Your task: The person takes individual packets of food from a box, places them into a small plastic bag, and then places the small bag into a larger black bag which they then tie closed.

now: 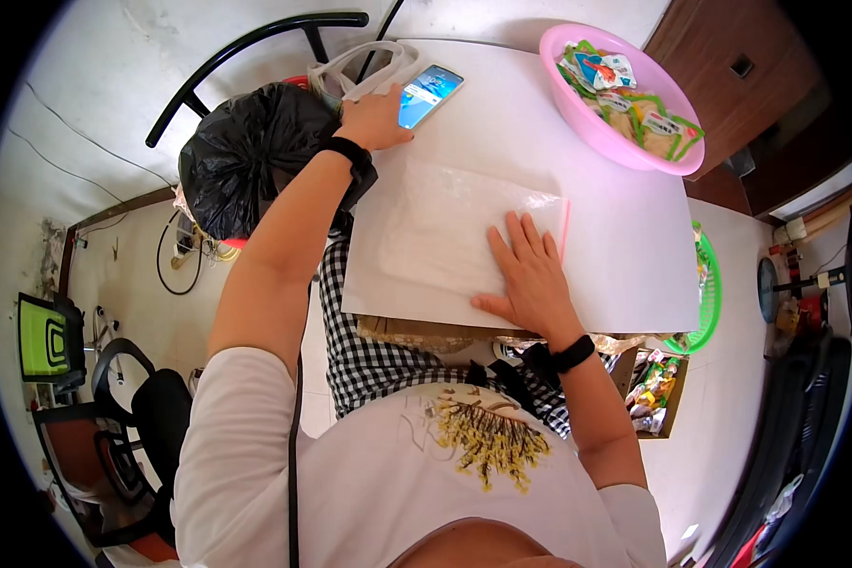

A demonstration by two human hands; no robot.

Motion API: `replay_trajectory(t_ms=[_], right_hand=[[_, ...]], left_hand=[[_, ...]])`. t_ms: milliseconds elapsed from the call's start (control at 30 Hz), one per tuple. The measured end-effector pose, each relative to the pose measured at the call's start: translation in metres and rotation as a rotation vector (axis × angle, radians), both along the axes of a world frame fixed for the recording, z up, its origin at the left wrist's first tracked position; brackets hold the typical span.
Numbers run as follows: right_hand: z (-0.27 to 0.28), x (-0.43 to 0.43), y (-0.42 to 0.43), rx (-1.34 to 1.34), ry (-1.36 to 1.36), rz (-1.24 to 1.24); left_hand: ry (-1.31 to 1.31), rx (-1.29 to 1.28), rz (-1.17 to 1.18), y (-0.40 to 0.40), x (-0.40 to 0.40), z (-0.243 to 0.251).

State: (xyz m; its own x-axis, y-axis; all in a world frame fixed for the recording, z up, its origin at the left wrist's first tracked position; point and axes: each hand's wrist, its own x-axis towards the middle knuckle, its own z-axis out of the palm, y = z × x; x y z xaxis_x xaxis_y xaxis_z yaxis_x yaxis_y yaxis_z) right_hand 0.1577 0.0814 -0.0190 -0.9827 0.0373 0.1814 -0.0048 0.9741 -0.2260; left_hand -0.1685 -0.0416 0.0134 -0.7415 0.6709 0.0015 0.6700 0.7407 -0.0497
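Observation:
My left hand (378,119) reaches to the far left part of the white table (632,248), its fingers at the near left edge of a smartphone (432,96) with a lit screen. Whether the fingers grip anything there is hidden from this view. A white cloth bag's handles (369,60) lie just beyond that hand. My right hand (529,277) rests flat, fingers spread, on the right part of a clear plastic zip bag (440,227) with a red strip along its right edge. The bag lies flat on the table before me.
A pink plastic basin (561,106) with several small packets stands at the back right. A tied black plastic bag (248,156) sits left of the table, by a black chair frame (206,64). Right of the table are a green basket (711,291) and a cardboard box (674,412) of packets.

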Motion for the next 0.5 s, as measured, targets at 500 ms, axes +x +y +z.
replay_trajectory(t_ms=[500], right_hand=[[0.008,-0.003,-0.003,-0.032,-0.051,-0.009]], left_hand=[[-0.005,0.065,0.131,0.036,-0.022,0.005]])
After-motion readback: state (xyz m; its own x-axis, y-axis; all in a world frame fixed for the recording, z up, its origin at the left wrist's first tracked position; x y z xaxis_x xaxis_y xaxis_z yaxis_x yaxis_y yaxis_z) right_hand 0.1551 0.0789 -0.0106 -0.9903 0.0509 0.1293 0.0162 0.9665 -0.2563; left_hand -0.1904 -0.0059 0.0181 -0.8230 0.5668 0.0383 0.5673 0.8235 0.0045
